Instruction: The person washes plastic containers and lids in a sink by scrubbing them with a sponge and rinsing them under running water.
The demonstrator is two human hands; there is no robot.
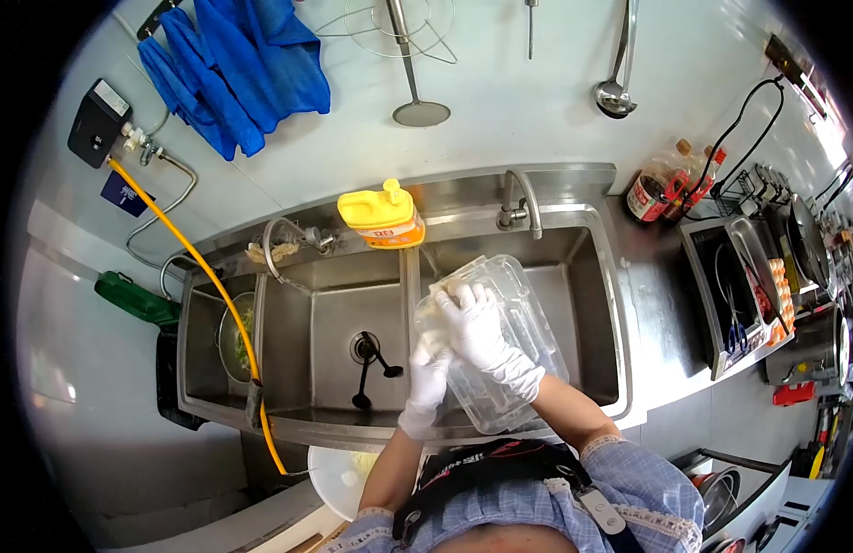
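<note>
Both of my hands wear white gloves and are close together over the right basin of the steel sink. My right hand (482, 327) has its fingers curled around a pale, partly hidden thing (460, 275) that I cannot make out. Just below and left of it, my left hand (428, 382) is closed, its fingertips meeting the right hand; what it grips is mostly covered. Under the hands a clear plastic container (528, 309) leans in the basin, tilted, partly hidden by my right hand and wrist.
A yellow jug (382, 219) stands on the sink's back ledge between two faucets. Two black utensils (364, 378) lie in the middle basin (302, 369). A yellow hose (210, 267) crosses the left basin, which holds a strainer with greens (233, 336). Bottles (652, 189) stand on the right.
</note>
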